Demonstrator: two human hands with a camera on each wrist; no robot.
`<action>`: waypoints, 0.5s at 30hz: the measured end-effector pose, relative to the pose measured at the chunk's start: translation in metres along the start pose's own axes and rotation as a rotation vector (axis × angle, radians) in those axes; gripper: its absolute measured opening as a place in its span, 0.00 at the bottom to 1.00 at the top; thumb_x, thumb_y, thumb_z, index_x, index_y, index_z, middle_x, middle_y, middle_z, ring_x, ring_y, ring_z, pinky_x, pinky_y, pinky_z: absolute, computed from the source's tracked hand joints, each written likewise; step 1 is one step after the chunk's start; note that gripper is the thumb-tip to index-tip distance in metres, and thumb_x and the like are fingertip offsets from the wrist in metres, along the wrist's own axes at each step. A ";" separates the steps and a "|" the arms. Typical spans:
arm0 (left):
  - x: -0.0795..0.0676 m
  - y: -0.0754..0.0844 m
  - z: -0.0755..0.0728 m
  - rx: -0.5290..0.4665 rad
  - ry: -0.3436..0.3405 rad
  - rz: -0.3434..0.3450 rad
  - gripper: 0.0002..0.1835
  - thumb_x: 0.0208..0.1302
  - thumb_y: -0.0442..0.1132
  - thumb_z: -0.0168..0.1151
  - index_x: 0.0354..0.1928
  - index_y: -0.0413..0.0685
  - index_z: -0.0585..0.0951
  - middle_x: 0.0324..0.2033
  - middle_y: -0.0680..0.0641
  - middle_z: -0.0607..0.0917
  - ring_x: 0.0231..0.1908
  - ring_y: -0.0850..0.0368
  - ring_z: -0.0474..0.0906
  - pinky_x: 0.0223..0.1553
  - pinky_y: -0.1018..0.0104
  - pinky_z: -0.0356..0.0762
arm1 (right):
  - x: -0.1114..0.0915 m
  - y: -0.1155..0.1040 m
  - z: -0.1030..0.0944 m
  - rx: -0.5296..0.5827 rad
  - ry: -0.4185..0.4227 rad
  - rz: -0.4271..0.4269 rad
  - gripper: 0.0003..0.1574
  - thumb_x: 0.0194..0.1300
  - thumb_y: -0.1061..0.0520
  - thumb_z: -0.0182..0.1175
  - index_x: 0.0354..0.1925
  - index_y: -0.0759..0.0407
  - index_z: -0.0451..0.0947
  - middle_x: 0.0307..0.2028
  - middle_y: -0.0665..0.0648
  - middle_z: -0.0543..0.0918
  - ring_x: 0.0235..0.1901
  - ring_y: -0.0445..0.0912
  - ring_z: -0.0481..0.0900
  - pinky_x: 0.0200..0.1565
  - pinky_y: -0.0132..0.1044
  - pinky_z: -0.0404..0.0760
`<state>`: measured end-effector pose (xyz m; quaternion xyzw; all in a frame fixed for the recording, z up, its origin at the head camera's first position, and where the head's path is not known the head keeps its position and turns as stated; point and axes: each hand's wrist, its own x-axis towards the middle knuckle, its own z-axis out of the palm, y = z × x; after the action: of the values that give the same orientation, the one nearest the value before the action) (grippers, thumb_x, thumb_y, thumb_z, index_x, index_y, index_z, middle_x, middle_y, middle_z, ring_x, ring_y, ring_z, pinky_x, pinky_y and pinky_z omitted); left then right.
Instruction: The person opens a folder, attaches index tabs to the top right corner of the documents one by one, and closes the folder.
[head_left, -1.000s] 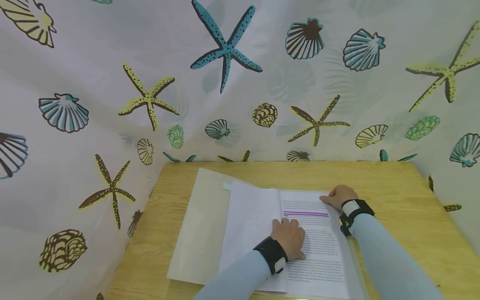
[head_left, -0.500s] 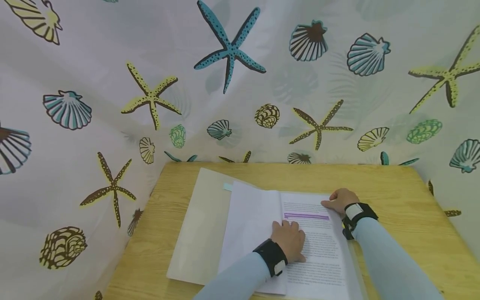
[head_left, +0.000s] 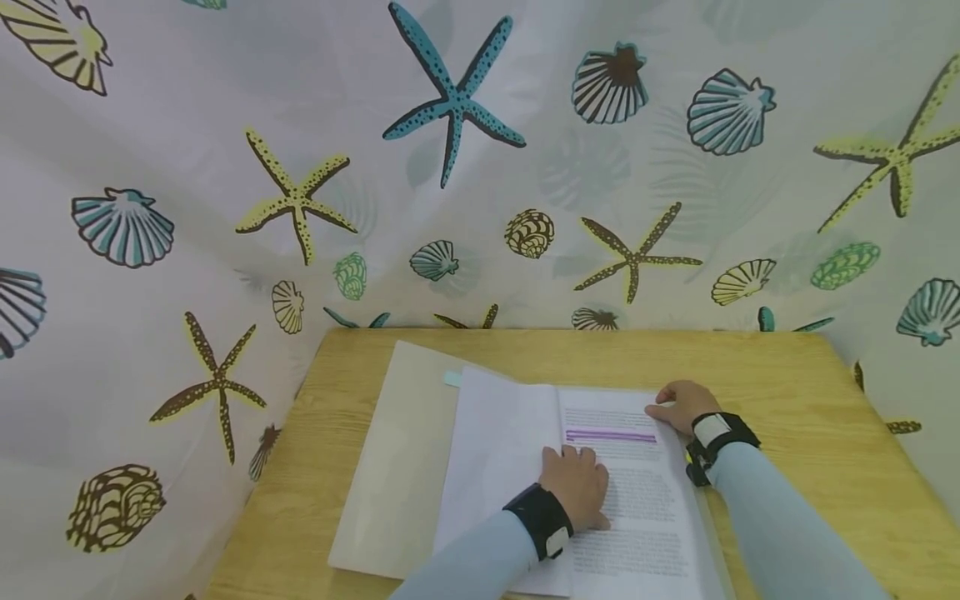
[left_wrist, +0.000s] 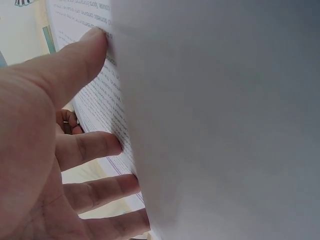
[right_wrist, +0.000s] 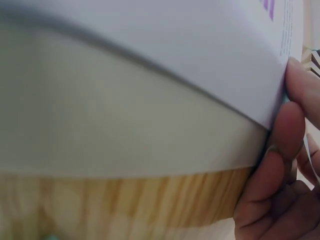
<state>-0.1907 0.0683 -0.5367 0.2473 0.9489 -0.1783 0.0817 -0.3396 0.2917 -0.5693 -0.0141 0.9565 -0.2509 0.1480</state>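
An open folder with a pale cover [head_left: 390,467] lies on the wooden table. On its right side is a page of printed text [head_left: 637,492], marked with purple highlighter lines [head_left: 611,436] near the top. A blank white sheet [head_left: 498,458] is turned over to the left. My left hand [head_left: 576,487] rests beside the fold with its fingers spread, the fingertips touching the printed page in the left wrist view. At the upper right corner, my right hand [head_left: 684,404] pinches the printed page's edge. The right wrist view shows the thumb [right_wrist: 302,87] on the printed side.
The wooden table [head_left: 780,375] extends beyond the folder on both sides. A curtain [head_left: 525,150] with starfish and shells hangs behind and at the sides. A small light-blue tab [head_left: 452,378] sticks out by the blank sheet. Black bands [head_left: 538,521] circle both wrists.
The head view has shifted slightly. My right hand has edged a little to the right at the page's corner; the left hand stays where it was on the page.
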 end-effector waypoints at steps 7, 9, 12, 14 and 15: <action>0.002 0.001 0.003 -0.005 -0.007 -0.001 0.38 0.45 0.78 0.55 0.53 0.63 0.75 0.46 0.52 0.77 0.45 0.50 0.74 0.44 0.49 0.73 | -0.003 0.000 0.000 0.011 -0.003 -0.007 0.22 0.58 0.45 0.65 0.40 0.61 0.75 0.46 0.68 0.78 0.35 0.55 0.72 0.32 0.42 0.71; 0.002 0.002 0.004 -0.012 -0.011 -0.004 0.38 0.45 0.78 0.56 0.53 0.63 0.75 0.48 0.52 0.77 0.46 0.50 0.74 0.44 0.49 0.73 | -0.004 0.001 0.000 -0.002 0.001 -0.012 0.21 0.58 0.45 0.65 0.39 0.60 0.74 0.46 0.69 0.78 0.35 0.55 0.72 0.33 0.44 0.72; 0.002 0.002 0.004 -0.014 -0.014 -0.004 0.38 0.45 0.78 0.55 0.54 0.64 0.75 0.48 0.53 0.77 0.46 0.50 0.74 0.44 0.49 0.73 | -0.005 0.002 -0.001 -0.018 0.016 -0.035 0.18 0.60 0.48 0.62 0.38 0.61 0.74 0.46 0.70 0.77 0.37 0.56 0.72 0.38 0.49 0.73; 0.002 0.002 0.003 -0.008 -0.015 -0.005 0.38 0.45 0.78 0.55 0.54 0.64 0.75 0.48 0.53 0.77 0.45 0.50 0.73 0.44 0.49 0.73 | -0.006 0.001 -0.002 -0.028 0.030 -0.050 0.15 0.61 0.50 0.61 0.37 0.61 0.74 0.45 0.70 0.78 0.38 0.57 0.73 0.40 0.52 0.73; 0.001 0.001 0.001 -0.006 -0.018 -0.004 0.38 0.45 0.78 0.55 0.54 0.64 0.74 0.48 0.53 0.77 0.45 0.50 0.74 0.44 0.50 0.73 | -0.007 0.001 -0.002 -0.026 0.031 -0.042 0.15 0.62 0.50 0.60 0.36 0.61 0.74 0.43 0.69 0.78 0.37 0.57 0.73 0.39 0.51 0.73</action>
<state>-0.1907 0.0690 -0.5385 0.2437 0.9491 -0.1778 0.0906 -0.3338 0.2941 -0.5657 -0.0321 0.9614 -0.2415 0.1276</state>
